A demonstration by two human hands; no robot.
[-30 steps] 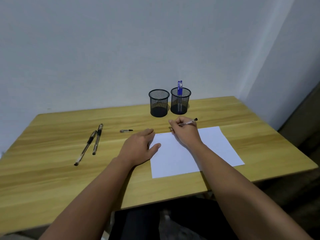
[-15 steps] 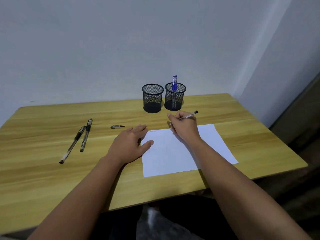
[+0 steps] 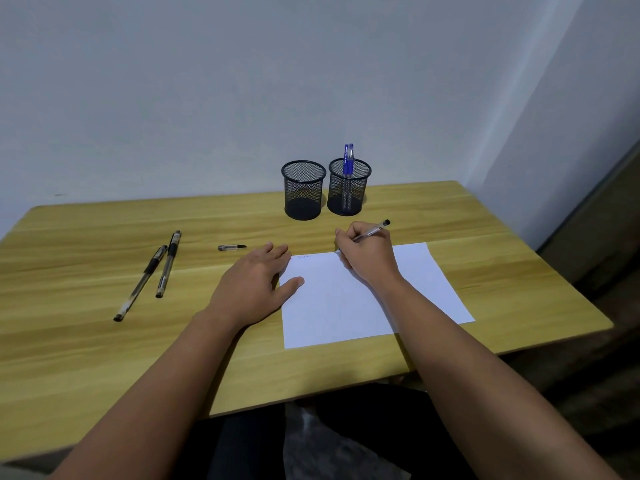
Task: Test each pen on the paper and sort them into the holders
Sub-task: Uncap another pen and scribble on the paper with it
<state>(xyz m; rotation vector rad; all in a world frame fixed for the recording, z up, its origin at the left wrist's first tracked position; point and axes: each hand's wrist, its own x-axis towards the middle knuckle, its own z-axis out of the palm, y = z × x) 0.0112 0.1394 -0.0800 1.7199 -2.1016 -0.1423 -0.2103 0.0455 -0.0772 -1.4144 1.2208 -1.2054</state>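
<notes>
Gripping a pen (image 3: 371, 231), the right hand (image 3: 367, 258) is scribbling at the paper's (image 3: 346, 306) far edge; the left hand (image 3: 252, 289) is lying flat, steadying it. Two blue pens (image 3: 348, 161) are standing sorted in the right holder (image 3: 349, 188); two pens (image 3: 156, 271) are waiting near the table's (image 3: 86, 341) left edge.

five pens (image 3: 371, 232), two holders (image 3: 303, 190), one paper (image 3: 349, 299), one cap (image 3: 231, 247)

No legible text is found: faint marks at the far left corner of the paper (image 3: 363, 299) and print on the held pen (image 3: 372, 232) cannot be read.
</notes>
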